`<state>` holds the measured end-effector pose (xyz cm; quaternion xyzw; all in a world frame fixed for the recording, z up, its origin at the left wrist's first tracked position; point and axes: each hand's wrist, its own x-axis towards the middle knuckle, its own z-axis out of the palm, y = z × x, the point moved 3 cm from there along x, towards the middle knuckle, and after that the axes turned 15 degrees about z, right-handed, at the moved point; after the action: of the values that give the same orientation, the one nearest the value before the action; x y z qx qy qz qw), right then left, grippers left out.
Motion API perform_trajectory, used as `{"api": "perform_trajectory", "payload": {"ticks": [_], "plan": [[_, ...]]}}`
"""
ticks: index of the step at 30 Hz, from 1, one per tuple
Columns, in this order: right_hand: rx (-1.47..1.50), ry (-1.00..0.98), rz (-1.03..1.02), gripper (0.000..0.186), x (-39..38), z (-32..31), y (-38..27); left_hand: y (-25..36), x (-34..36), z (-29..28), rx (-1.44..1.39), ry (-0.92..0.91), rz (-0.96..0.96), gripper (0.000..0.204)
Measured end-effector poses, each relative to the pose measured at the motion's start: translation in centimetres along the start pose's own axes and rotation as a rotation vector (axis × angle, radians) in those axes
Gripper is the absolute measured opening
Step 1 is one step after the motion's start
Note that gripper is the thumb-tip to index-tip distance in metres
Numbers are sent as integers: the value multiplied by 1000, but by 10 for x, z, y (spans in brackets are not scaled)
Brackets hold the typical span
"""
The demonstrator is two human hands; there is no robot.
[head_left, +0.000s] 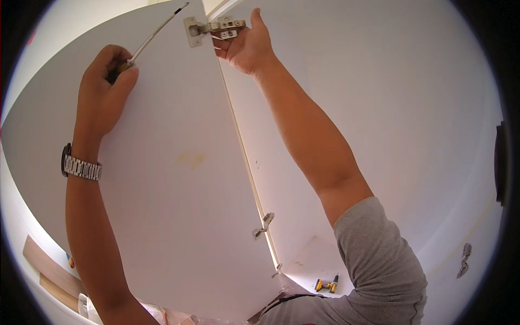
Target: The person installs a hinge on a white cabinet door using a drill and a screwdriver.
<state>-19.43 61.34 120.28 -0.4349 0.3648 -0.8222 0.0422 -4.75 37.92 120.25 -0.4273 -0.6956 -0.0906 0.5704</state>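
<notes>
My left hand (105, 89) is closed around the handle of a screwdriver (157, 32), its long metal shaft slanting up to the right. The screwdriver's tip is apart from the hinge. My right hand (252, 50) reaches up to a metal cabinet hinge (230, 24) at the top of the white door panel (162, 119). Its fingers curl beneath the hinge's mounting plate at the door edge, partly hidden, while the thumb points upward. The hinge's cup side is fixed on the door, and its arm extends towards the white cabinet side (379, 97).
Lower along the door edge are a second hinge (264, 226) and a third hinge (278, 269). A yellow and black cordless drill (327, 284) lies at the bottom. Another hinge (464, 261) is at the far right. Wooden boards (51, 268) stand at the lower left.
</notes>
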Motion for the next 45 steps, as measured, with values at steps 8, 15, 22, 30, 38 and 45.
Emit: {"api": "perform_trajectory", "payload": {"ticks": [8, 15, 22, 30, 38, 45], "plan": [[-28, 49, -177, 38, -1, -5, 7, -8, 1, 5, -58, -44, -141, 20], [-231, 246, -269, 38, -10, 18, 8, -3, -1, 0, -130, -80, -228, 20], [-403, 189, -433, 56, -11, 13, 10, 14, 12, 5, 15, -124, -82, 24], [-755, 226, -507, 63, -17, 12, 4, 36, 25, 2, 268, -178, 102, 27], [-756, 237, -500, 60, -12, 4, 6, 42, 37, 11, 396, -253, 230, 23], [-728, 248, -473, 61, -15, 1, 12, 42, 35, 11, 438, -315, 242, 22]]}}
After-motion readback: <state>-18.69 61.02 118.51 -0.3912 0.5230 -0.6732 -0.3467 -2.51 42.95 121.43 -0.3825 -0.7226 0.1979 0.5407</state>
